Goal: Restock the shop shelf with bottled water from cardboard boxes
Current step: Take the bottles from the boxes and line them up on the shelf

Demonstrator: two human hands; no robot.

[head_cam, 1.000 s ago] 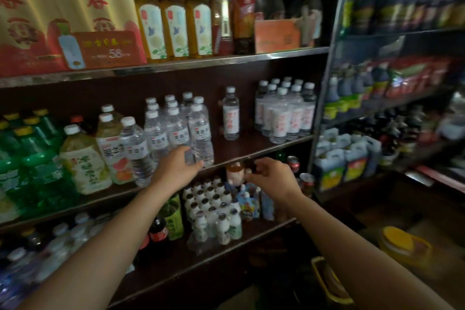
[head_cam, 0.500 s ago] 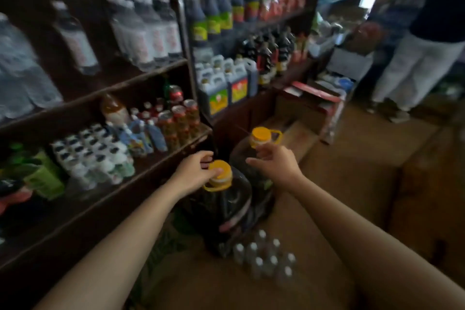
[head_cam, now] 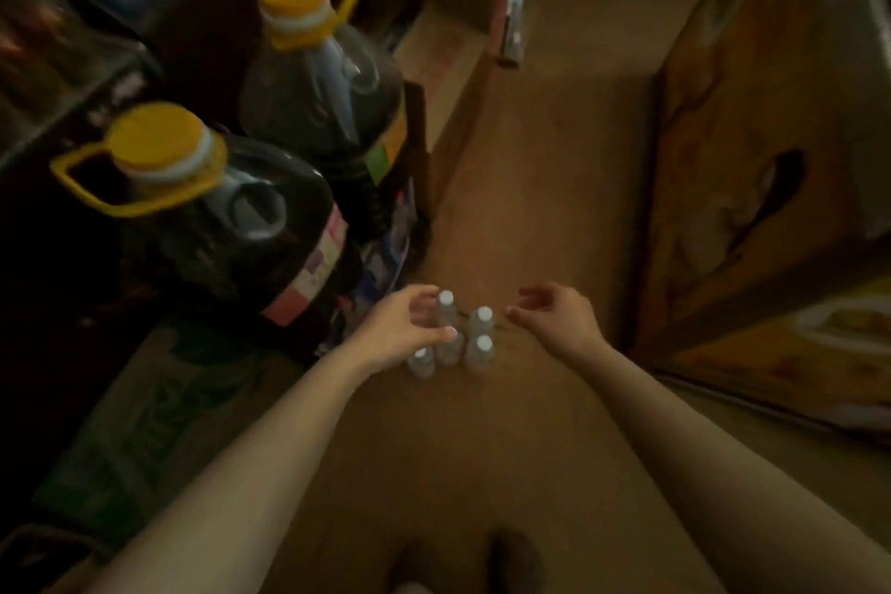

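Small clear plastic water bottles [head_cam: 451, 338] with white round caps stand upright in a tight cluster on the brown floor [head_cam: 530, 207], out in its open middle, away from the shelf edge at the left. My left hand [head_cam: 395, 335] curls round the far-left bottle, thumb near the cap and fingers on the near side; whether the grip has closed fully on the smooth plastic I cannot tell through the blur. My right hand [head_cam: 554, 316] hangs just right of the cluster, its grip spread loose, fingers half bent, touching nothing. Left of the bottles stand two big dark jugs [head_cam: 270, 227] with glossy rounded shoulders, yellow caps and yellow loop handles, paper labels on their sides. A cardboard box [head_cam: 771, 159] with a printed face and an oval hand-hole leans at the right.

Half a second ago both hands were up at the yellow caps of the jugs; now they have dropped to the bottles on the floor, and the view has tipped downward.
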